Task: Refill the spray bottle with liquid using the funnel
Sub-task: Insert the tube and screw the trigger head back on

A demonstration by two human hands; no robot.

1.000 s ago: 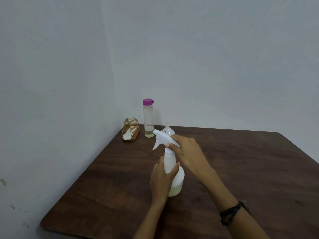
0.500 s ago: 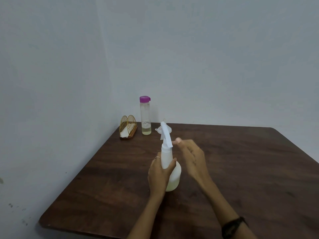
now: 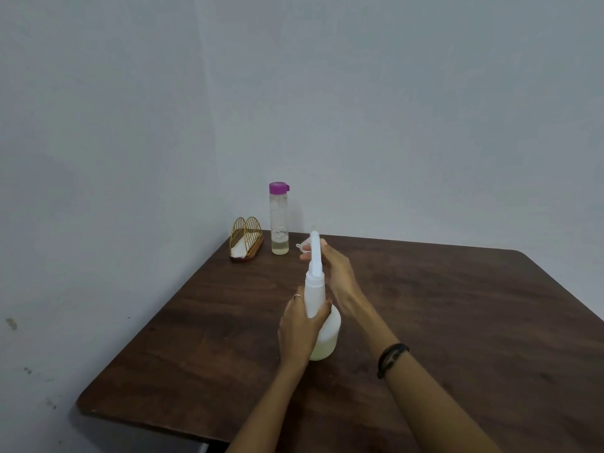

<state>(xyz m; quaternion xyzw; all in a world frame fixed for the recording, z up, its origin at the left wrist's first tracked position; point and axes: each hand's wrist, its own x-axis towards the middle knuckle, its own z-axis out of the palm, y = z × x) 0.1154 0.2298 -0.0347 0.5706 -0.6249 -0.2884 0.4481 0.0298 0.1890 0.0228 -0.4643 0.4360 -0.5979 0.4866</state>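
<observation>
Compared with a second ago, the spray head [image 3: 315, 256] points in another direction: then its nozzle showed toward 9 o'clock with my right hand closed over it, half a second ago the hand was off it, and now I see the head almost edge-on and my right hand [image 3: 336, 273] is on it again. I judge this as the unscrewing of the head, one turn after another, so the task is only at its beginning; the neck must be free before the funnel can go in.

The spray bottle [image 3: 322, 325] stands upright on the desk [image 3: 457, 322], near the middle, a little toward the left edge. My left hand [image 3: 299, 325] grips its narrow upper body, fingers and thumb wrapped around it, and holds it steady. The grip of the right hand lies against the right side of the head; fingertips [image 3: 307, 256] come out past it at 9 o'clock. I cannot tell whether it pinches the head or only presses on it.

The funnel [image 3: 303, 246] lies just behind the spray head, at 12 o'clock, mostly hidden. The bottle with purple cap [image 3: 278, 220], holding a little yellowish liquid at the bottom, stands at 11 o'clock, untouched.
</observation>
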